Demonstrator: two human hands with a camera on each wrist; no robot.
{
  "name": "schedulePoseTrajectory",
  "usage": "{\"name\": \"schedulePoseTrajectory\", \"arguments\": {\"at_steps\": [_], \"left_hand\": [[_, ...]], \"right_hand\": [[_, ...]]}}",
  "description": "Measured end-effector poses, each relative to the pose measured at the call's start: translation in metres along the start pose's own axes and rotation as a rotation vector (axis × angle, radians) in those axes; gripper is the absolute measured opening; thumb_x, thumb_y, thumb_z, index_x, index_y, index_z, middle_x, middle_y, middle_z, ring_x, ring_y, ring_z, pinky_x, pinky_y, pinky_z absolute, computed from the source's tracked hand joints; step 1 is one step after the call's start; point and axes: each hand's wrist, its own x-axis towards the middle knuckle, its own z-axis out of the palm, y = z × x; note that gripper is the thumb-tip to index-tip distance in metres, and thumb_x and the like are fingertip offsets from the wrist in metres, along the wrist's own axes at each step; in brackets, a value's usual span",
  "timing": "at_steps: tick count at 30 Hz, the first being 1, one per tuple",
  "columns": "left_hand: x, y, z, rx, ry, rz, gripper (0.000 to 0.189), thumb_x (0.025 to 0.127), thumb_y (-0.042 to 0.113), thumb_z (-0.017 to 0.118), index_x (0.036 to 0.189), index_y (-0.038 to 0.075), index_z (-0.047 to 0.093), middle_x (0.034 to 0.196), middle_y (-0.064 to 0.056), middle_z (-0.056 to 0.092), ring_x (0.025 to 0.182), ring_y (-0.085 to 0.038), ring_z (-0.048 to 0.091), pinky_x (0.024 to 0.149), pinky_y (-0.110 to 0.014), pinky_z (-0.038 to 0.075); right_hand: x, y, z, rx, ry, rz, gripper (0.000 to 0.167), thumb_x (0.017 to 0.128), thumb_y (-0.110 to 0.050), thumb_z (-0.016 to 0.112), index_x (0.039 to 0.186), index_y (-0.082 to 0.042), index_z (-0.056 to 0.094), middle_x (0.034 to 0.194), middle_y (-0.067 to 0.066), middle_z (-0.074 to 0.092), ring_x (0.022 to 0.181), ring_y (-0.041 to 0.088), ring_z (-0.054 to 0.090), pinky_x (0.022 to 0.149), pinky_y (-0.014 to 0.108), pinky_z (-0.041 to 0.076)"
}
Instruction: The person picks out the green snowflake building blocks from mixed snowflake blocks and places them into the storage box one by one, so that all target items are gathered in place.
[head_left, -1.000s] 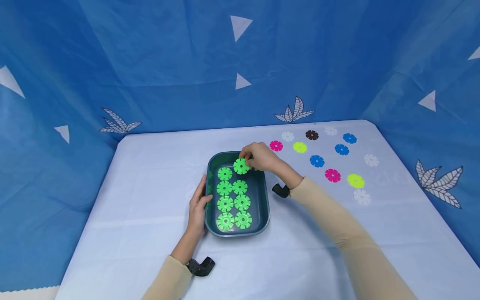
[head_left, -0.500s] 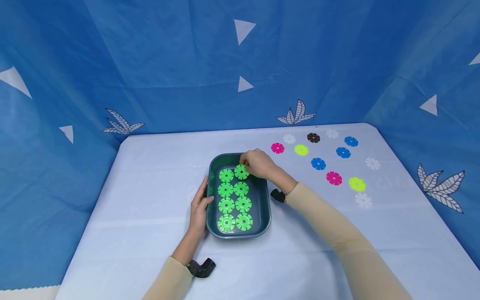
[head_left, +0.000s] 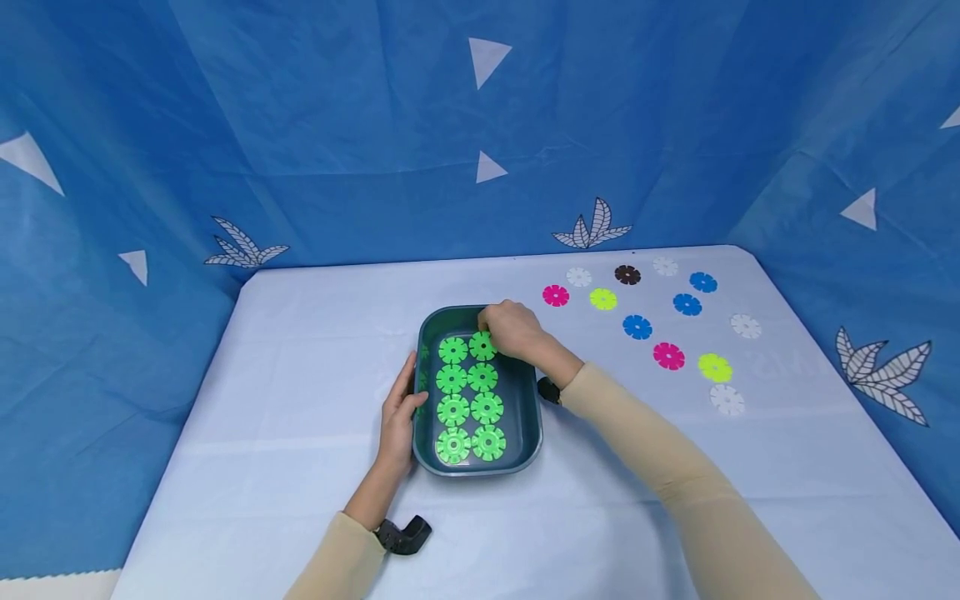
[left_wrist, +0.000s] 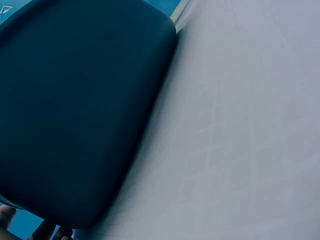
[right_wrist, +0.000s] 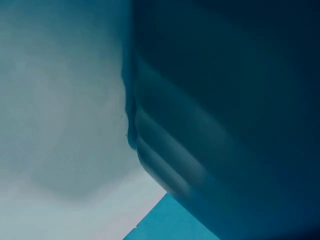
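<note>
A dark green tray (head_left: 522, 417) stands on the table, with two columns of bright green notched discs (head_left: 452, 379) lying flat inside. My left hand (head_left: 395, 421) holds the tray's left side, thumb over the rim and fingers along the outer wall. Its fingertips (left_wrist: 44, 230) show at the bottom left of the left wrist view, beyond the tray wall (left_wrist: 85, 110). Inside the tray's far right part, my right hand (head_left: 513, 329) pinches the green disc (head_left: 482, 345) heading the right column; the hand covers part of that disc. Tray wall (right_wrist: 230, 120) fills much of the right wrist view.
Loose notched discs lie spread over the table's right side: pink (head_left: 668, 356), blue (head_left: 637, 327), yellow (head_left: 715, 367), white (head_left: 727, 400) and brown (head_left: 627, 275). A blue curtain (head_left: 390, 133) hangs behind the white-covered table (head_left: 315, 358).
My right hand has lowered the green disc toward the tray floor, into line with the right column. The left hand has kept its hold on the tray.
</note>
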Motion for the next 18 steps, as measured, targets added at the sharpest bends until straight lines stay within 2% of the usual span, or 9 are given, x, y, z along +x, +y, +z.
{"name": "schedulePoseTrajectory", "arguments": {"at_steps": [3,7,10,13,14,16,18], "left_hand": [[0.0002,0.0002,-0.0002,0.007,-0.002,0.002,0.064,0.094,0.005,0.042,0.155,0.020,0.030,0.164,0.002,0.021,0.153,-0.019,0.010,0.123,-0.045,0.008],[0.0004,0.0002,-0.0002,0.007,-0.001,0.000,0.064,0.094,0.005,0.042,0.155,0.020,0.031,0.164,0.002,0.021,0.153,-0.019,0.010,0.123,-0.045,0.009],[0.0005,-0.0002,-0.0007,0.003,-0.002,0.000,0.064,0.094,0.005,0.042,0.155,0.021,0.030,0.163,0.003,0.021,0.152,-0.018,0.011,0.123,-0.044,0.009],[0.0005,0.0003,-0.0007,0.003,-0.002,0.000,0.063,0.095,0.005,0.042,0.155,0.022,0.031,0.163,0.004,0.021,0.152,-0.017,0.011,0.123,-0.043,0.009],[0.0004,0.0005,-0.0006,0.003,0.000,-0.003,0.063,0.095,0.005,0.042,0.155,0.022,0.031,0.163,0.004,0.021,0.152,-0.017,0.011,0.123,-0.043,0.009],[0.0004,0.0011,-0.0003,0.006,0.001,-0.005,0.063,0.095,0.005,0.042,0.155,0.022,0.031,0.163,0.004,0.021,0.152,-0.017,0.011,0.123,-0.043,0.009],[0.0003,0.0015,0.0002,0.008,0.001,-0.005,0.064,0.094,0.005,0.042,0.155,0.022,0.030,0.163,0.004,0.021,0.152,-0.018,0.011,0.123,-0.044,0.009]], "right_hand": [[0.0007,-0.0016,0.0006,-0.031,-0.002,0.015,0.028,0.086,0.007,0.057,0.099,-0.006,0.078,0.098,0.008,0.075,0.067,0.015,0.055,0.062,0.028,0.052],[0.0006,-0.0016,0.0023,-0.056,0.010,0.021,0.025,0.087,0.006,0.056,0.091,-0.007,0.077,0.077,0.005,0.070,0.061,0.014,0.045,0.054,0.024,0.042],[0.0008,-0.0011,0.0038,-0.059,0.022,0.024,0.025,0.087,0.007,0.054,0.075,-0.007,0.070,0.057,0.000,0.048,0.057,0.014,0.036,0.051,0.023,0.032],[0.0009,-0.0007,0.0037,-0.052,0.036,0.024,0.028,0.087,0.008,0.052,0.069,-0.008,0.064,0.054,-0.001,0.032,0.056,0.014,0.033,0.050,0.023,0.028],[0.0007,-0.0007,0.0034,-0.047,0.039,0.026,0.028,0.088,0.008,0.051,0.070,-0.007,0.066,0.053,0.000,0.034,0.055,0.014,0.034,0.050,0.023,0.029],[-0.0002,-0.0004,0.0022,-0.031,0.046,0.027,0.026,0.088,0.007,0.052,0.080,-0.005,0.073,0.058,0.004,0.052,0.057,0.015,0.043,0.052,0.023,0.036],[-0.0016,0.0005,0.0008,-0.004,0.055,0.020,0.025,0.089,0.006,0.053,0.094,-0.003,0.076,0.074,0.009,0.068,0.063,0.016,0.054,0.057,0.024,0.046]]}}
